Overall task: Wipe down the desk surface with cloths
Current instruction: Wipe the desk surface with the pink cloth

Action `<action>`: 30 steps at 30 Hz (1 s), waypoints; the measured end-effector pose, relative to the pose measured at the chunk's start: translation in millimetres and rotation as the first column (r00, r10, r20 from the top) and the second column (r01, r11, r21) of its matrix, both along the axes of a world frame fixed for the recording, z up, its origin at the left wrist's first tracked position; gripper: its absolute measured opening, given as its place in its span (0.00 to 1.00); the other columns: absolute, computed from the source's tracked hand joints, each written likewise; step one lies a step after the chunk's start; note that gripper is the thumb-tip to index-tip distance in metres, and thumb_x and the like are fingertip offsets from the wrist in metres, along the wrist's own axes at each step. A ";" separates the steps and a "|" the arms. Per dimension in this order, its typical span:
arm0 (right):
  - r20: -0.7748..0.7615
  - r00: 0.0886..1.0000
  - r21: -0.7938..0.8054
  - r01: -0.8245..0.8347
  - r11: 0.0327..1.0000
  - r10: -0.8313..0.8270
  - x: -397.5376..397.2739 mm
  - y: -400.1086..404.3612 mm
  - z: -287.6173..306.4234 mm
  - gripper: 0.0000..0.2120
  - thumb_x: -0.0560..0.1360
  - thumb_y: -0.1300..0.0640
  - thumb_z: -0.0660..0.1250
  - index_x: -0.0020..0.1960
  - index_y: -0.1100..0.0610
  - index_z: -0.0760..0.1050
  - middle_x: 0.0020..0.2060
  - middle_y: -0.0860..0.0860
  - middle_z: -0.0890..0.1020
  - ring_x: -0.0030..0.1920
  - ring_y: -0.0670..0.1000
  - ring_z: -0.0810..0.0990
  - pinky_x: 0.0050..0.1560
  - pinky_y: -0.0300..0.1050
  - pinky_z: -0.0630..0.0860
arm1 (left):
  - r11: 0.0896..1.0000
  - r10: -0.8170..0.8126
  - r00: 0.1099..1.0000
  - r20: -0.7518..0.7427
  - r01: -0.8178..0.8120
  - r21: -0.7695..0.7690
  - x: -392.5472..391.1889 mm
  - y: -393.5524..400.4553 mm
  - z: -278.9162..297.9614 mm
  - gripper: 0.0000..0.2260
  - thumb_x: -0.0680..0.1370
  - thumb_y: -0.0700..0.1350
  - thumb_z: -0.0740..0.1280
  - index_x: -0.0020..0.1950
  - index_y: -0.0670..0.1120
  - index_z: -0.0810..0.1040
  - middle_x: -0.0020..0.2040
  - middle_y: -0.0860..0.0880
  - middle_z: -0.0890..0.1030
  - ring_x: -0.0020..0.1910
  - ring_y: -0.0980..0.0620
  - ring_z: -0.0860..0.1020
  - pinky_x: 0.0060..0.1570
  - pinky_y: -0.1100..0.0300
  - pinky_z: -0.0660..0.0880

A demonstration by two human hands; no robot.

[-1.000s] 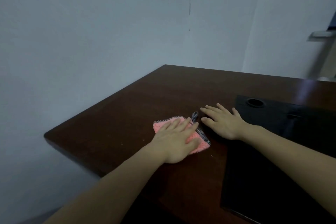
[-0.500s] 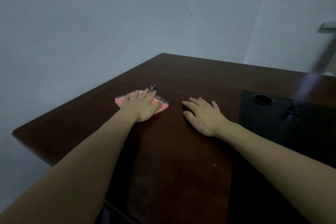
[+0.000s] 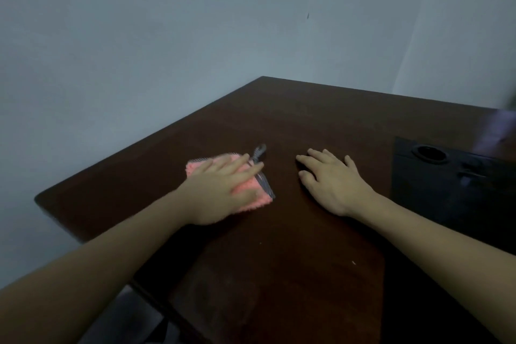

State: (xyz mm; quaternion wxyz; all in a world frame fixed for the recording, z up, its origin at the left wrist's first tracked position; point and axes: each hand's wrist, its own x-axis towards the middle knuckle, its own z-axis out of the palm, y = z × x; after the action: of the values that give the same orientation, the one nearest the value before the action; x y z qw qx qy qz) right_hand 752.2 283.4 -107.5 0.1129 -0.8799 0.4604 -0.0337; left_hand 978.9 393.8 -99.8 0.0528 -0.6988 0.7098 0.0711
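A pink cloth (image 3: 252,191) with a grey patterned edge and a small hanging loop lies on the dark brown desk (image 3: 279,120). My left hand (image 3: 220,190) presses flat on the cloth with straight fingers, covering most of it. To the right of the cloth, my right hand (image 3: 332,179) rests palm down on the bare desk with its fingers spread, holding nothing. The two hands are a short gap apart.
A black inset panel (image 3: 435,193) with a round cable hole (image 3: 430,153) takes up the desk's right side. Pale walls stand close behind the desk. Its left corner and edge (image 3: 39,200) are near the cloth.
My left hand slid the cloth away toward the far left of the desk, then back nearer and to the right. My right hand stayed flat on the desk.
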 end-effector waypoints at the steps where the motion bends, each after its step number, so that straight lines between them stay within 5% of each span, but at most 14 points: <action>1: 0.004 1.000 -0.001 0.001 1.000 -0.001 -0.1 -0.3 -0.6 0.25 0.86 0.44 0.48 0.82 0.45 0.56 0.82 0.49 0.54 0.82 0.54 0.48 0.79 0.65 0.43 | 0.999 0.040 0.999 -0.002 -0.040 -0.008 7.7 -13.1 -1.9 0.36 0.74 0.77 0.36 0.80 0.66 0.40 0.82 0.55 0.40 0.82 0.49 0.42 0.78 0.46 0.38; 9: 0.044 0.999 0.019 -0.004 1.000 0.003 -2.3 3.0 4.0 0.24 0.86 0.46 0.47 0.81 0.47 0.58 0.82 0.50 0.56 0.82 0.55 0.49 0.79 0.65 0.43 | 0.918 0.391 0.920 -0.040 -0.393 -0.062 23.7 -106.5 -9.0 0.29 0.82 0.67 0.45 0.82 0.62 0.46 0.84 0.50 0.44 0.82 0.41 0.47 0.78 0.40 0.44; 14: 0.054 0.998 0.011 -0.012 1.000 0.011 -5.7 6.5 3.8 0.24 0.86 0.48 0.47 0.81 0.48 0.59 0.82 0.50 0.57 0.82 0.55 0.50 0.79 0.65 0.44 | 0.964 0.261 0.965 -0.024 -0.262 -0.045 5.3 -72.8 -6.3 0.30 0.81 0.68 0.41 0.82 0.61 0.43 0.83 0.50 0.43 0.82 0.43 0.45 0.79 0.40 0.44; 18: 0.039 0.999 0.014 -0.010 1.000 0.009 -5.5 7.4 4.5 0.24 0.86 0.47 0.46 0.82 0.48 0.58 0.82 0.50 0.56 0.82 0.54 0.50 0.80 0.63 0.43 | 0.999 0.032 0.999 0.034 -0.030 -0.030 -4.5 -4.7 -8.5 0.38 0.69 0.76 0.27 0.79 0.66 0.37 0.81 0.55 0.37 0.81 0.49 0.40 0.79 0.44 0.41; 21: 0.022 1.000 0.009 -0.009 1.000 0.009 -5.4 7.5 3.8 0.24 0.87 0.47 0.46 0.82 0.48 0.57 0.82 0.50 0.55 0.82 0.54 0.50 0.80 0.63 0.43 | 0.998 -0.044 0.999 -0.025 0.043 -0.039 2.2 34.8 -9.3 0.40 0.66 0.79 0.28 0.77 0.70 0.38 0.78 0.61 0.35 0.80 0.56 0.36 0.80 0.49 0.39; 27: 0.023 1.000 -0.001 -0.013 1.000 0.013 -2.5 7.4 3.8 0.24 0.86 0.47 0.46 0.82 0.48 0.57 0.82 0.50 0.55 0.82 0.54 0.50 0.79 0.64 0.44 | 0.994 0.051 0.998 -0.031 -0.054 -0.097 36.3 -1.9 -7.8 0.45 0.69 0.80 0.32 0.82 0.61 0.45 0.80 0.57 0.41 0.81 0.54 0.44 0.79 0.53 0.40; 30: 0.029 1.000 -0.001 -0.011 1.000 0.011 -4.0 7.9 3.8 0.25 0.86 0.47 0.46 0.82 0.48 0.58 0.82 0.50 0.56 0.82 0.54 0.51 0.79 0.63 0.44 | 0.978 0.198 0.980 0.018 -0.196 -0.065 63.6 -47.8 -13.9 0.51 0.62 0.82 0.27 0.82 0.62 0.44 0.82 0.54 0.41 0.82 0.49 0.44 0.80 0.44 0.45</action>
State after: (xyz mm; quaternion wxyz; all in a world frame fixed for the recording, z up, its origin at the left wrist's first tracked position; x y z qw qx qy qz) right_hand 748.2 291.4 -103.8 0.1194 -0.8819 0.4538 -0.0457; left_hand 1042.5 346.0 -113.8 0.0322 -0.7678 0.6382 0.0451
